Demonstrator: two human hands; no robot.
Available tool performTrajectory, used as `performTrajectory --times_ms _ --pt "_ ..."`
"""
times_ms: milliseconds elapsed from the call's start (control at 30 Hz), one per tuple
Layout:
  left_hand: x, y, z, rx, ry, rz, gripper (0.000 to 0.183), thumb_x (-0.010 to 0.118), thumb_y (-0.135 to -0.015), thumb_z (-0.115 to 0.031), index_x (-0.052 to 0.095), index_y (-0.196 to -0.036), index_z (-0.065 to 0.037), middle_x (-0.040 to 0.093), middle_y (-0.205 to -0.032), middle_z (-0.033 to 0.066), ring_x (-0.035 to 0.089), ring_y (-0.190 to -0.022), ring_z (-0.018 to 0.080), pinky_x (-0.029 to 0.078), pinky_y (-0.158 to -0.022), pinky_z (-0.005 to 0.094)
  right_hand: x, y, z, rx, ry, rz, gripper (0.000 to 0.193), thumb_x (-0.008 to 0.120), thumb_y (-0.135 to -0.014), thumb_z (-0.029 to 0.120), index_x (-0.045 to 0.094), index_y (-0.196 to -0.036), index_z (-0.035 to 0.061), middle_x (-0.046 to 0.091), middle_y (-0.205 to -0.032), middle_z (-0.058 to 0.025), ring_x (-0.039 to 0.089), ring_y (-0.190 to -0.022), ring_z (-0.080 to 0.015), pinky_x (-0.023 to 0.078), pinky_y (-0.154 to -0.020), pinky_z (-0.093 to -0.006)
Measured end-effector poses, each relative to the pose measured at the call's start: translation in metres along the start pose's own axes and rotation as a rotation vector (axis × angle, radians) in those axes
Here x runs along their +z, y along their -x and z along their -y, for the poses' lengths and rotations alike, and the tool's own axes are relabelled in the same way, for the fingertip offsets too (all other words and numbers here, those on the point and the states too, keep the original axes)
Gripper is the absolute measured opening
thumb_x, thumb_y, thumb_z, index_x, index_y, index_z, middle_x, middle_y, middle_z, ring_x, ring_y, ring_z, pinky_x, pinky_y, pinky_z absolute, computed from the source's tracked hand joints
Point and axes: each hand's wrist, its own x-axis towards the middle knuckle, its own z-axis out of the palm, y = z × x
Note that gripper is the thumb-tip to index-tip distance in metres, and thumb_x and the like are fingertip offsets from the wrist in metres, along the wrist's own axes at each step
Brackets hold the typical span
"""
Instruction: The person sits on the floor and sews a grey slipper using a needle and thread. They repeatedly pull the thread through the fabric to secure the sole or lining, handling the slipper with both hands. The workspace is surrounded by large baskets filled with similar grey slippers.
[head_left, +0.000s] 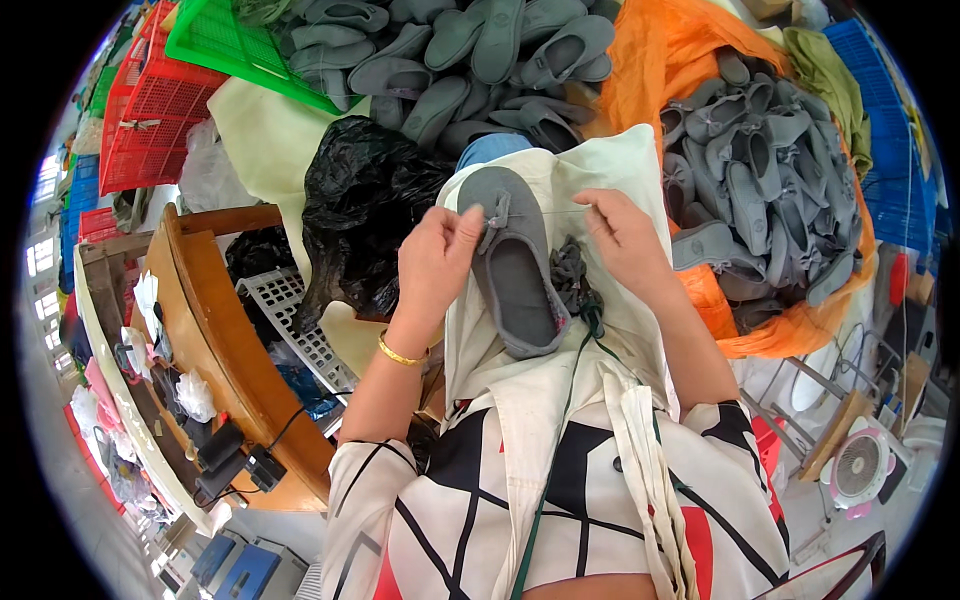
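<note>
Grey cloth makes up the shoe (515,275) that lies on the person's lap, on a white cloth (605,165). Its toe points away from the person. On top sits a small grey bow (498,214).

The left hand (434,260) is at the shoe's left side, right by the bow. Its thumb and pointing finger come close together there, but I cannot tell if they pinch the bow, the shoe or something thin. A gold bracelet (402,353) goes around that wrist.

The right hand (628,240) is up on the other side, apart from the shoe. Its fingers are bent, with the tips near the thumb. I cannot tell what they pinch. Something very thin, like thread, seems to reach from the shoe to this hand, but it is faint.

Just right of the shoe is a bunch of little dark grey bows (568,278), with dark green string (592,315) by it. A black plastic bag (355,200) is on the left. Past the lap is a big pile of grey shoes (470,50), and more fill an orange bag (640,55) on the right.
</note>
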Motion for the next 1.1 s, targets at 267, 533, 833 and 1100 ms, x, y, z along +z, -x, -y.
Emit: performTrajectory --times_ms 267,533,833,1100 --pt "0.002 -0.01 0.023 0.072 0.133 0.072 0.034 0.068 -0.093 -0.028 0.057 -0.076 0.0 0.054 -0.064 0.0051 0.048 -0.059 0.0152 0.041 -0.056 0.0299 0.012 0.007 0.014 0.048 0.242 0.212 0.021 0.069 -0.085 0.023 0.062 -0.08 0.0042 0.059 -0.079 -0.0143 0.06 -0.077 -0.0355 0.049 -0.067 -0.0437" --pt "0.005 0.009 0.019 0.093 -0.047 0.015 0.044 0.068 -0.091 -0.032 0.056 -0.072 0.005 0.059 -0.064 0.0182 0.057 -0.058 0.0294 0.047 -0.059 0.04 0.017 0.015 0.027 0.065 0.157 0.169 0.032 0.063 -0.087 0.037 0.063 -0.078 0.0059 0.062 -0.081 -0.0152 0.063 -0.079 -0.0363 0.051 -0.069 -0.0451" --pt "0.009 -0.008 0.007 0.447 -0.218 -0.159 0.02 0.068 -0.092 -0.018 0.058 -0.083 -0.004 0.057 -0.068 0.0068 0.055 -0.058 0.0196 0.044 -0.052 0.0329 0.022 0.029 0.03 0.029 0.07 0.057 0.028 0.065 -0.087 0.029 0.059 -0.071 0.006 0.058 -0.073 -0.0126 0.061 -0.071 -0.034 0.048 -0.063 -0.0436" --pt "0.02 0.03 -0.034 0.892 -0.632 0.008 0.037 0.066 -0.077 -0.007 0.063 -0.114 -0.004 0.056 -0.082 0.0097 0.058 -0.076 0.0295 0.049 -0.062 0.0393 0.027 0.032 0.03 0.095 0.024 0.012 0.029 0.067 -0.085 0.029 0.059 -0.07 0.0051 0.06 -0.072 -0.0136 0.061 -0.07 -0.0358 0.048 -0.062 -0.0446"
